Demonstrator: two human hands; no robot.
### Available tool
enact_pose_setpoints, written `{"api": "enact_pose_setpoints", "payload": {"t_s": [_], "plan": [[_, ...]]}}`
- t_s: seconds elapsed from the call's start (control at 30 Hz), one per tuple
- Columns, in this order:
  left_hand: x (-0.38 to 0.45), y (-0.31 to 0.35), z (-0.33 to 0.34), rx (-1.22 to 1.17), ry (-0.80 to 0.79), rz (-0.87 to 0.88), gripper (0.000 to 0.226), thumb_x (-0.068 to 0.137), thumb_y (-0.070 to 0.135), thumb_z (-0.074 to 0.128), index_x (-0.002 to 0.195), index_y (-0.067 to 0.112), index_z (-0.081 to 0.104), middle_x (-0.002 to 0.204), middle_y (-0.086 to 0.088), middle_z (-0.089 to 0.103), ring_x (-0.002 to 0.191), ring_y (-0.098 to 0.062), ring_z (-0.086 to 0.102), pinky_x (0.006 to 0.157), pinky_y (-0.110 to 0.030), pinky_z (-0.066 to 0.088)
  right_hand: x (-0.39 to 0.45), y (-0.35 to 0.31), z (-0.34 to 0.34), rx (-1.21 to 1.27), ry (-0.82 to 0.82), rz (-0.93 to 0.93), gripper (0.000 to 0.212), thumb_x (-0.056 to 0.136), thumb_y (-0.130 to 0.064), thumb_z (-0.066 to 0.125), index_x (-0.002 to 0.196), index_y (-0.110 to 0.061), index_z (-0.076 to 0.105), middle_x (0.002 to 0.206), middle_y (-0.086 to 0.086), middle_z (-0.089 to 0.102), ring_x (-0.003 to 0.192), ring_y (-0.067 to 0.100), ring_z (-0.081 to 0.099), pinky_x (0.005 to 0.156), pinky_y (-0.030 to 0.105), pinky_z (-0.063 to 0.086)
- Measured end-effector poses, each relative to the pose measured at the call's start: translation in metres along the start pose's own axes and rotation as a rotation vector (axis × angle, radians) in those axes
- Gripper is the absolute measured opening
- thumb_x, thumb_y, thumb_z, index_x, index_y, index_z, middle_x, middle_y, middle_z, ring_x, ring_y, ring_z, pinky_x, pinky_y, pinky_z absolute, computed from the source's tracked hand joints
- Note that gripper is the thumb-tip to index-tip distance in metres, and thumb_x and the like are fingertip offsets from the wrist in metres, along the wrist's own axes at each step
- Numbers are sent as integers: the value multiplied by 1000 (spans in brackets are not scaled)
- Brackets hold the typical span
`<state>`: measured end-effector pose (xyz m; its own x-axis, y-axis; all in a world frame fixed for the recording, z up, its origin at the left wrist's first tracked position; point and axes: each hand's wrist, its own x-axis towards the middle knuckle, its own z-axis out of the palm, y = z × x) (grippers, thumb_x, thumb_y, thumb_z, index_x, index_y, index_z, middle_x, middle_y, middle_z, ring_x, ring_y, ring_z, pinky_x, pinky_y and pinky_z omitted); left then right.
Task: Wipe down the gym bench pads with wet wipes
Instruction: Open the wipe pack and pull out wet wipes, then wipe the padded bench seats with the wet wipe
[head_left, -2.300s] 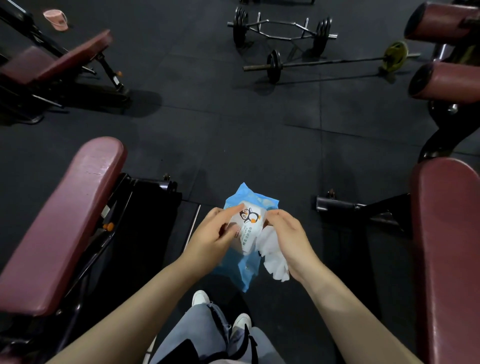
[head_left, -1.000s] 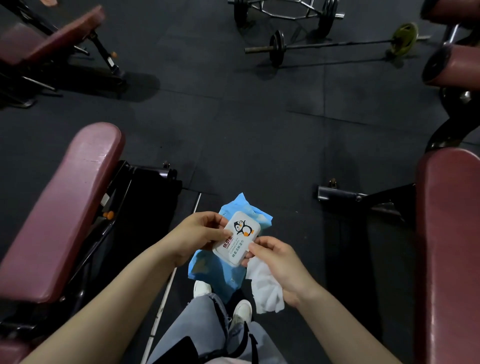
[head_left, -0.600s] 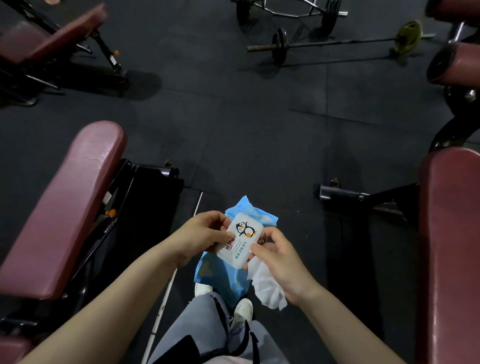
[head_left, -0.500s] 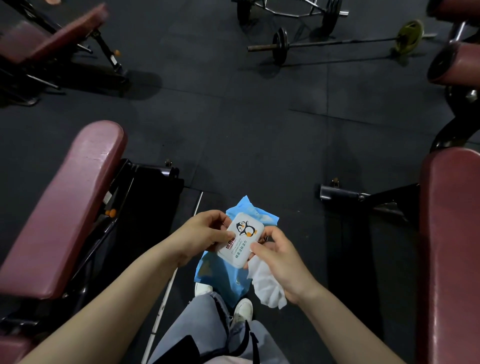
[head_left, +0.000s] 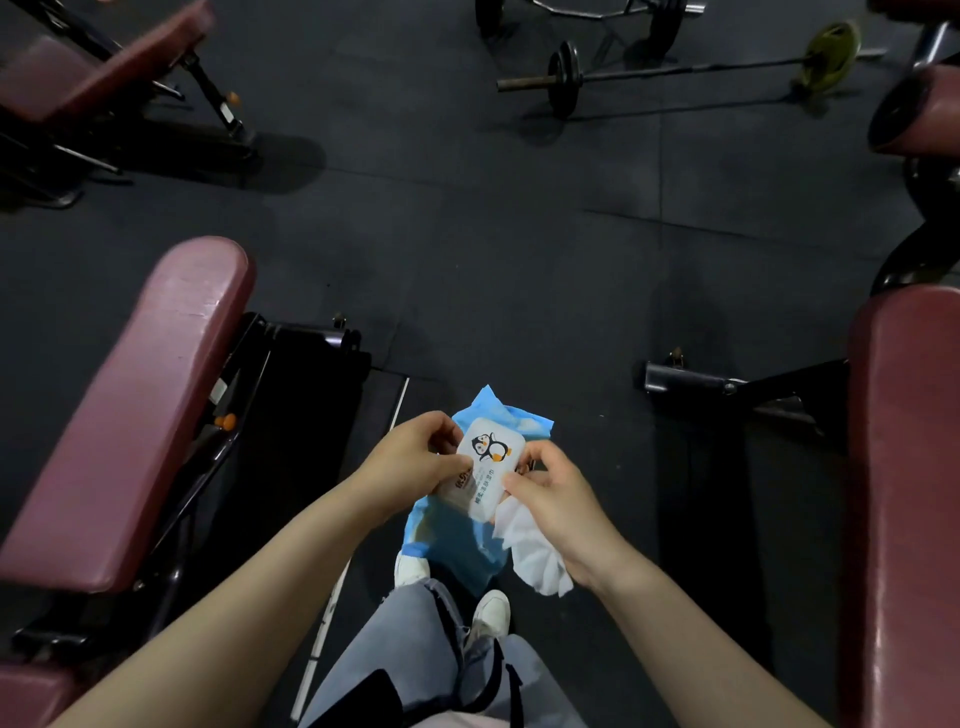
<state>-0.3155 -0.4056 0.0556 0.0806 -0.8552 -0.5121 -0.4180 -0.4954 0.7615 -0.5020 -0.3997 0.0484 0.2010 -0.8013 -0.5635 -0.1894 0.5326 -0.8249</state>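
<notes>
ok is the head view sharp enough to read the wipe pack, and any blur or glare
Head view: dim overall; the penguin on the wipe pack is clear, its small print not readable. The far bench at top left is soft. Wide-angle bending curves the right bench pad. A faint sheen shows on the left bench pad.

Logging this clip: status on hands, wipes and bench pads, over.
Left hand and right hand both on blue wet-wipe pack, lid shut. White wipe out, in right hand. Bench pads left and right untouched; nothing blocking.
</notes>
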Motion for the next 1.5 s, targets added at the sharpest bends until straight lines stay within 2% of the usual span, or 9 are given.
{"api": "enact_pose_setpoints", "payload": {"t_s": [0.1,0.2,0.3,0.7,0.87,1.0,1.2,1.33,1.5], "plan": [[20,-22,4,315,39,11,17,83,30,71,98,27,63,95,8,67,85,-12,65,80,-38,58,25,8,-6,-302,55,40,13,89,-21,61,102,-20,59,95,2,70,90,17,66,77,29,51],[36,-49,5,595,-29,-50,44,88,41,66,124,18,56,123,-3,58,108,-21,59,93,-33,48,47,24,-22,-586,119,99,21,89,-30,58,109,-26,56,98,-7,63,90,12,61,78,29,50],[38,-70,5,602,-78,-131,47,91,38,63,131,16,52,131,-5,57,115,-22,58,98,-33,46,51,36,-37,-530,157,157,22,88,-22,55,109,-24,58,91,-11,60,83,7,58,71,23,43],[25,-106,27,560,-217,-195,37,93,30,58,130,22,55,130,2,60,117,-17,58,99,-30,46,48,77,-53,-460,133,265,19,87,-13,59,103,-23,63,93,-13,59,90,5,56,78,20,39],[23,-109,43,399,-242,-188,29,94,26,57,124,24,60,121,7,65,109,-11,60,90,-22,44,48,82,-43,-305,79,289,19,85,-10,62,101,-20,64,96,-6,65,96,11,60,78,21,43],[19,-98,54,36,-240,-185,27,93,18,63,120,21,61,120,2,67,109,-8,63,96,-28,51,48,65,-25,-222,-31,175,37,82,10,42,102,-15,62,96,-1,71,97,14,63,77,20,45],[13,-80,29,-319,-247,-90,70,68,34,74,132,33,46,131,10,58,117,-7,60,104,-34,49,55,12,18,-71,-169,4,26,83,8,59,99,-12,62,94,6,74,86,17,70,74,27,52],[8,-76,-14,-437,-182,28,45,89,9,69,131,18,56,123,-1,67,115,-13,64,99,-30,51,59,-29,52,-66,-233,-53,20,86,5,58,100,-9,63,94,9,75,89,26,72,81,36,57],[1,-91,-79,-407,-9,98,30,78,32,71,97,8,66,105,-4,61,98,-17,62,90,-32,51,71,-73,114,-114,-281,-123,17,89,5,57,100,-6,62,96,6,74,89,24,72,79,36,59]]}}
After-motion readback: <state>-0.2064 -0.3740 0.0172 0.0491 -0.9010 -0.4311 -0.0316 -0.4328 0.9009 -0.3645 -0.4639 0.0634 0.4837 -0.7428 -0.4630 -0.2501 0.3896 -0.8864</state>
